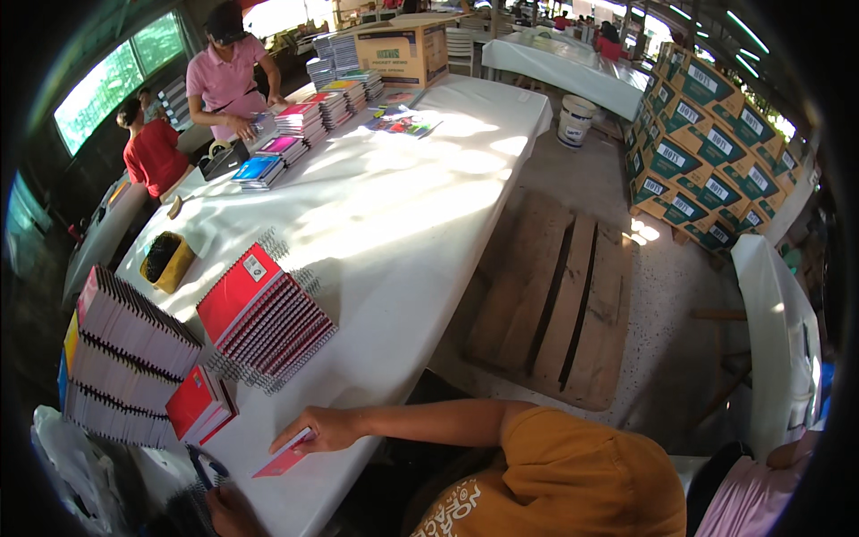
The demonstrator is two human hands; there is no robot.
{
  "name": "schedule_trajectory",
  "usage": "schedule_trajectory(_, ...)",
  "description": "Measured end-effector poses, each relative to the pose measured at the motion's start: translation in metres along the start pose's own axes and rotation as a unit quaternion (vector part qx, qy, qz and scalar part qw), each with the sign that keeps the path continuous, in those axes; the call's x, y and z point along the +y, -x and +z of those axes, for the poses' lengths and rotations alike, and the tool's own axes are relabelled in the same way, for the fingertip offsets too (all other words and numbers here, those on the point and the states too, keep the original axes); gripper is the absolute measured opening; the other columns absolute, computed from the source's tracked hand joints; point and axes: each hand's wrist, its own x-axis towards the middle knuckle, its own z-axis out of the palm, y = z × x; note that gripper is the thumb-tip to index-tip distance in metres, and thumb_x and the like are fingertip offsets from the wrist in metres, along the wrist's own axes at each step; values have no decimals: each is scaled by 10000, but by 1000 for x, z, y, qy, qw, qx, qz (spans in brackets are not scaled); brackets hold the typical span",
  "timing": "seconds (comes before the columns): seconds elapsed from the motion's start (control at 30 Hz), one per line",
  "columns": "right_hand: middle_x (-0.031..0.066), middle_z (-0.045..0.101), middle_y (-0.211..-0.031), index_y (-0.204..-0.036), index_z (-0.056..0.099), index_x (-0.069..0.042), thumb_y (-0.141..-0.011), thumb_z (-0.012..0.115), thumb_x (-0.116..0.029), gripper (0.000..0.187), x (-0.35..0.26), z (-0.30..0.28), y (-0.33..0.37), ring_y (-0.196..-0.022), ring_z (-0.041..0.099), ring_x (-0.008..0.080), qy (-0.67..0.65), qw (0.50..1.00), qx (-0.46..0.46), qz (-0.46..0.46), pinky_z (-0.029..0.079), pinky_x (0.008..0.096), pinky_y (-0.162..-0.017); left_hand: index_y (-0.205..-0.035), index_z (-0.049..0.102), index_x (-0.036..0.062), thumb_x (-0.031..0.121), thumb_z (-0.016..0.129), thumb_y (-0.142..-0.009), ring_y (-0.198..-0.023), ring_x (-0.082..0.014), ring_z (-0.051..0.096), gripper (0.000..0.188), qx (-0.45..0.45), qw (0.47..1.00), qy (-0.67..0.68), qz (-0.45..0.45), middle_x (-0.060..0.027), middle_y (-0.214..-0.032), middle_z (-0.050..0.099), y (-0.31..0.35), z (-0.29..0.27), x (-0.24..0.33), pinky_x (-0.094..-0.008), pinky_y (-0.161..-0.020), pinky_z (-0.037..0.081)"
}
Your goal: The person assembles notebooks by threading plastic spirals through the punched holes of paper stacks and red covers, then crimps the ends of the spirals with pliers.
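Note:
My right hand (329,430) pinches a small red-covered notebook (283,458) by its edge, tilted over the table's near end. At the lower edge my left hand (234,514) is partly cut off; its fingers close on a dark blue hand tool (208,463) with curved arms, too small to tell its exact kind. Just beyond lies a short pile of red notebooks (197,404). Behind it rises a tall stack of red spiral notebooks (268,300), their wire coils sticking out at the sides. Several thick piles of spiral-bound notebooks (130,358) stand at the left.
The long white-covered table (394,259) stretches away. A yellow container (168,261) with black contents, more notebook piles (300,121) and a cardboard box (403,54) stand on it. A person in pink (228,76) handles notebooks there. Rightward are a wooden pallet (555,304) and stacked cartons (711,152).

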Motion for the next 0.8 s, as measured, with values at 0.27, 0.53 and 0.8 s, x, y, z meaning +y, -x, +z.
schedule_trajectory(0.27, 112, 638, -1078, -1165, 599, -53, -817, 543, 26, 362, 3, 0, -1, -923, 572, 138, -32, 999, -12, 35, 460, 266, -833, -891, 586, 0, 268, 446, -953, -555, -223, 486, 309, -65, 957, 276, 68, -74, -644, 536, 1, -47, 53, -357, -533, 403)
schedule_trajectory(0.53, 105, 633, -1112, -1191, 572, -44, -802, 557, 2, 392, 0, 2, -2, -954, 597, 170, 1, 1000, 10, -19, 437, 272, -877, -917, 579, 0, 233, 421, -954, -569, -95, 397, 285, -202, 903, 378, -35, -21, -634, 448, 3, -45, 64, -261, -493, 309)
schedule_trajectory(0.8, 118, 638, -1085, -1172, 583, -41, -790, 577, -15, 382, -1, -1, 3, -948, 600, 180, -14, 999, -7, -35, 442, 277, -860, -1343, 331, -22, 312, 429, -957, -604, -101, 437, 520, -263, 870, 413, 58, -12, -683, 470, 28, -3, 65, -239, -548, 387)
